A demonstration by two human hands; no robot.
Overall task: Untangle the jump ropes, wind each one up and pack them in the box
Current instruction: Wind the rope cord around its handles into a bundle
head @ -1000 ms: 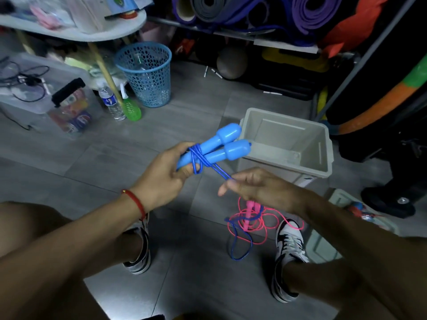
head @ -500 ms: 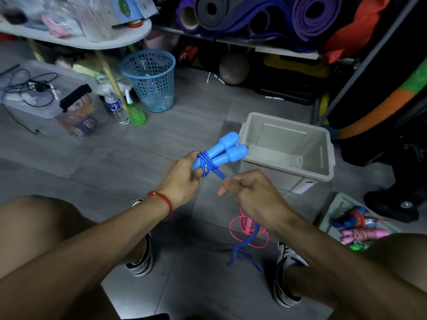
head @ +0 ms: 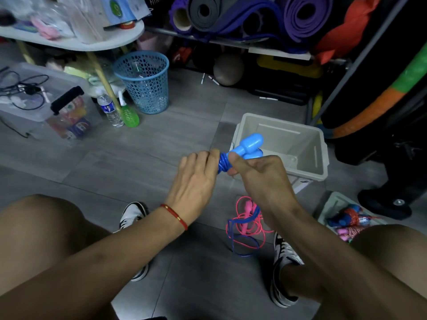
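Observation:
My left hand grips the two blue jump rope handles held side by side, with blue cord wound around their necks. My right hand is closed against the wound cord, pinching the blue rope, whose loose tail drops behind my wrist to the floor. There it lies mixed with a pink jump rope between my shoes. The grey open box stands on the floor just beyond the handles; what I can see of its inside is bare.
A grey lid at the right carries several wound ropes. A blue mesh bin, two bottles and a clear storage tub stand at the left under a white table. Rolled mats fill a rack behind.
My right hand has come up from below the handles and closed against the wound cord. More blue rope sits around the handles and less lies on the floor. The view shifted.

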